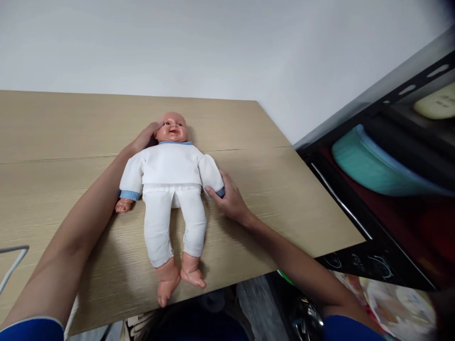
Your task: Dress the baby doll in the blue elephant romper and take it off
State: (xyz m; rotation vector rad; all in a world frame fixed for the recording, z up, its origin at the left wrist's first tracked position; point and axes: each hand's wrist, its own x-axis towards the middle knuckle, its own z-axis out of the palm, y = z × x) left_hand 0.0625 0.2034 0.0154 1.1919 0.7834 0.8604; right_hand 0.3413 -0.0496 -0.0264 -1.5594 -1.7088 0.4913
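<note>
A baby doll (169, 189) in a white top and white trousers with blue cuffs lies on its back on the light wooden table (53, 142), head toward the wall, bare feet near the front edge. My left hand (145, 137) rests against the side of the doll's head, fingers curved around it. My right hand (229, 199) lies at the doll's other arm, thumb and fingers closed on the sleeve end and blue cuff, hiding the doll's hand.
A white wall stands behind the table. A black shelf unit (377, 265) at the right holds a teal tub (373, 166) and a cream item (435, 104). A thin wire piece (14, 260) lies at the table's left edge. Clutter shows on the floor below.
</note>
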